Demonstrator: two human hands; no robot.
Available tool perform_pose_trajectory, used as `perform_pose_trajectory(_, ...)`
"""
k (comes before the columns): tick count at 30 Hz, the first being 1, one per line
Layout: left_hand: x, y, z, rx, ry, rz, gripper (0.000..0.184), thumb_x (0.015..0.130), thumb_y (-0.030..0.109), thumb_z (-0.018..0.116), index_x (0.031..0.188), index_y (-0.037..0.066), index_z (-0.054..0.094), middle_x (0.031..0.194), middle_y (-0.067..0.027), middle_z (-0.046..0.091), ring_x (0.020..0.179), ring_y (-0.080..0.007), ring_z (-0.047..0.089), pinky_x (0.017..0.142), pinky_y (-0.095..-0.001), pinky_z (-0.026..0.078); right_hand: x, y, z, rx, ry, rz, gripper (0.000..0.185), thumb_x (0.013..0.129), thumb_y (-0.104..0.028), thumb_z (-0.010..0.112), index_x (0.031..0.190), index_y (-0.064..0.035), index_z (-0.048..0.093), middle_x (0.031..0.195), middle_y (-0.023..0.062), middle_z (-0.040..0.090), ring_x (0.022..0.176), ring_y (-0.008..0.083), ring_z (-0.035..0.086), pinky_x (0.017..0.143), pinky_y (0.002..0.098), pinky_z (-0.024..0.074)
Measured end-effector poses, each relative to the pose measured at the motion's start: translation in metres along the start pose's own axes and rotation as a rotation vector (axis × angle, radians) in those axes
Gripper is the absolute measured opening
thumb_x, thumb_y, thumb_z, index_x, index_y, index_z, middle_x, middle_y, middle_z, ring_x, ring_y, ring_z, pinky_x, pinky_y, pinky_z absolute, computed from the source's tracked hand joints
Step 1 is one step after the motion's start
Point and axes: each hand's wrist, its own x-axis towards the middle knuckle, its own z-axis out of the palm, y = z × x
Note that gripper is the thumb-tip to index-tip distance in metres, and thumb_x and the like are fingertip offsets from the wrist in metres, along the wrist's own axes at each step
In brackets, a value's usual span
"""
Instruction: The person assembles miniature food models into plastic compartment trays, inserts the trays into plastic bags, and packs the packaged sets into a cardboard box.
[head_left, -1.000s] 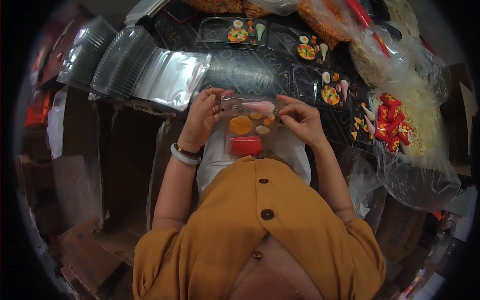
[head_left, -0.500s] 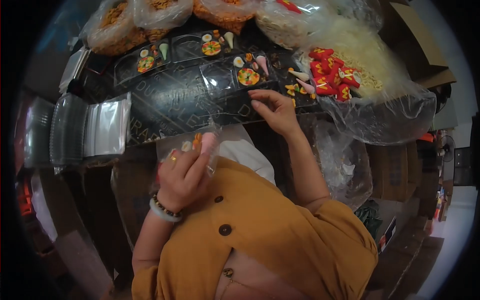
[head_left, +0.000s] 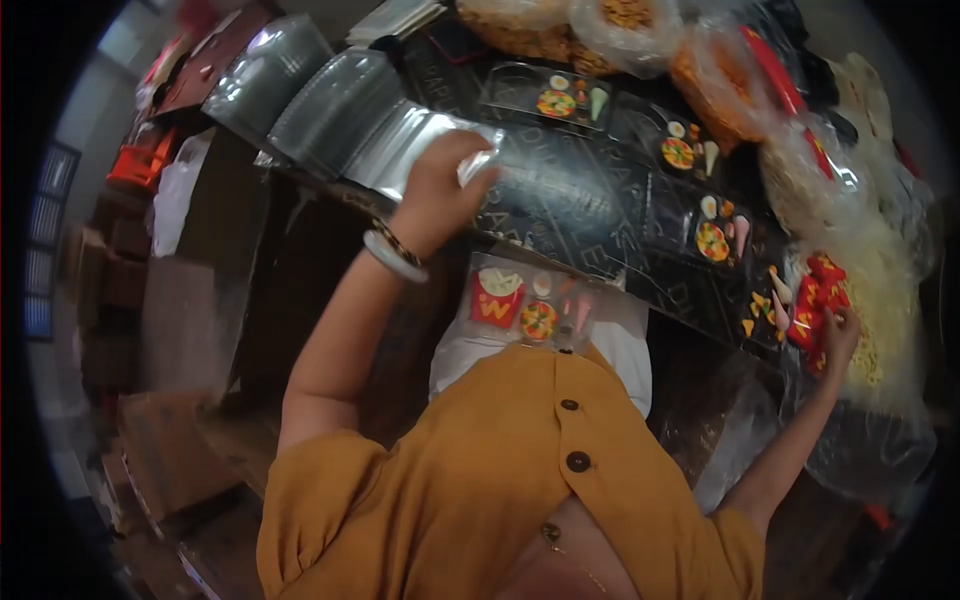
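Note:
My left hand [head_left: 440,190], with a bangle and beads at the wrist, is at the stack of clear plastic bags [head_left: 405,150]; a shiny bag edge shows between its thumb and curled fingers. At the far right, the closed fingers of my right hand [head_left: 843,345] are on the pile of red toy fries boxes [head_left: 826,280], seemingly pinching one. A filled clear packet [head_left: 508,333] lies on my lap, holding a red fries box [head_left: 497,298], a toy pizza [head_left: 538,320], a small egg and a pink cone.
Clear trays with miniature foods [head_left: 555,105] line the dark table [head_left: 570,190]. Stacked clear plastic trays [head_left: 335,115] stand at its left end. Open bags of orange pieces [head_left: 715,85] sit along the back. Pale noodle-like pieces [head_left: 868,350] lie at right.
My left hand has let go of the filled packet, now on my lap, and moved to the bags. My right hand has gone right to the red boxes. The view has turned left.

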Motion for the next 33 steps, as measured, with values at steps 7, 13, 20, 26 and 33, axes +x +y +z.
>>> perform_pose_trajectory(7, 0.069, -0.153, -0.151, 0.573, 0.157, -0.504, 0.032, 0.071, 0.029, 0.076, 0.090, 0.004, 0.069, 0.085, -0.0075, 0.064, 0.080, -0.0212, 0.061, 0.073, -0.0329, 0.048, -0.003, -0.035, -0.034, 0.339, -0.110, 0.181, 0.021, 0.084, -0.020, 0.065, 0.084, -0.0001, 0.061, 0.067, 0.0025, 0.058, 0.059, 0.0106, 0.054, 0.055, 0.0241, 0.0434)
perform_pose_trajectory(13, 0.065, -0.162, -0.157, 0.162, -0.014, -0.863, 0.034, 0.071, 0.031, 0.077, 0.089, 0.003, 0.068, 0.077, -0.0009, 0.063, 0.065, -0.0119, 0.056, 0.060, -0.0256, 0.044, -0.012, -0.148, -0.086, 0.573, -0.115, 0.220, 0.012, 0.087, -0.012, 0.062, 0.087, -0.0001, 0.059, 0.070, 0.0021, 0.058, 0.060, 0.0072, 0.054, 0.058, 0.0198, 0.0420)
perform_pose_trajectory(20, 0.068, -0.172, -0.169, -0.031, -0.042, -0.971, 0.028, 0.077, 0.029, 0.073, 0.092, 0.006, 0.066, 0.073, 0.0031, 0.058, 0.060, -0.0067, 0.051, 0.053, -0.0214, 0.038, -0.009, -0.277, -0.055, 0.636, -0.359, -0.075, 0.012, 0.081, -0.008, 0.066, 0.078, 0.0009, 0.060, 0.072, 0.0015, 0.059, 0.064, 0.0071, 0.055, 0.058, 0.0213, 0.0434)
perform_pose_trajectory(26, 0.061, -0.205, -0.184, 0.056, -0.228, -0.721, 0.026, 0.079, 0.021, 0.068, 0.097, 0.003, 0.065, 0.079, 0.0012, 0.060, 0.067, -0.0076, 0.054, 0.058, -0.0209, 0.042, -0.007, -0.357, 0.009, 0.695, -0.700, 0.078, 0.019, 0.078, -0.016, 0.068, 0.076, 0.0027, 0.063, 0.063, 0.0066, 0.062, 0.057, 0.0105, 0.061, 0.052, 0.0227, 0.0471)
perform_pose_trajectory(33, 0.054, -0.204, -0.178, 0.449, -0.285, -0.303, 0.034, 0.076, 0.002, 0.054, 0.109, -0.004, 0.057, 0.096, -0.0128, 0.065, 0.092, -0.0213, 0.063, 0.079, -0.0291, 0.048, 0.000, -0.386, 0.068, 0.371, -0.730, -0.144, 0.022, 0.077, -0.021, 0.067, 0.080, 0.0010, 0.065, 0.069, 0.0120, 0.064, 0.065, 0.0210, 0.063, 0.060, 0.0320, 0.0494)
